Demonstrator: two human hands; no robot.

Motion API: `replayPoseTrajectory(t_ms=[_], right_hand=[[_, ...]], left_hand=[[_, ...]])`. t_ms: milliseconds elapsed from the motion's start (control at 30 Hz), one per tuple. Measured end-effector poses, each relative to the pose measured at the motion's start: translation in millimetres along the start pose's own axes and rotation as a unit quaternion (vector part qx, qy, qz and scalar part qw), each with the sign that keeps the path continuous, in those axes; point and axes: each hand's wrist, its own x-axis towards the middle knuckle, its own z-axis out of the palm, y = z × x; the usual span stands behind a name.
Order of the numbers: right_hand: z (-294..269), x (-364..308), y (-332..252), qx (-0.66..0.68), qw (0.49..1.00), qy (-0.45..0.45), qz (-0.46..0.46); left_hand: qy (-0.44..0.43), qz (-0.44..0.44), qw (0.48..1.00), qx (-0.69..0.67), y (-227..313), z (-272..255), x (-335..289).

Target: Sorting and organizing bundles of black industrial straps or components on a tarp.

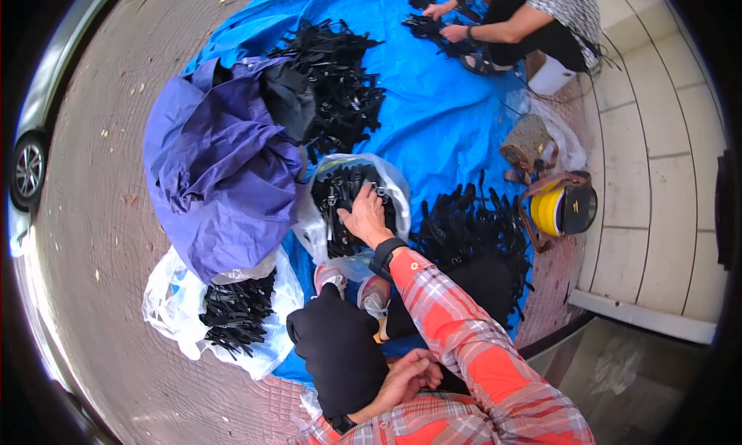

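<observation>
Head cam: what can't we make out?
Head view:
Middle bag: bottom hidden by straps.
Right hand: whether it grips one; its back covers the contact.
Left hand: palm mostly hidden by curled fingers.
Purple cloth: hides whatever's beneath.
Co-worker: head cut off, top edge.
Car: mostly cut off, left rim.

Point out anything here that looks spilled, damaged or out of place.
Nothing looks clearly spilled or damaged. The oddest thing is the crumpled purple fabric, left of the right hand: its lower edge seems to overlap the white plastic bag of black straps, untidily covering part of it.
</observation>
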Motion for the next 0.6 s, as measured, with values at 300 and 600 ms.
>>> replayPoseTrajectory(t_ms=[300,600], right_hand=[[-157.7,-148.6,9.2,0.496,0.844,0.027,-0.202],[-139.4,-263.2,413.7,0.396,0.828,0.278,0.285]], left_hand=[[0.150,0.067,0.972,0.167,-13.7,5.3,9.3],[0.289,0.030,0.920,0.263,-16.7,-8.0,1.7]])
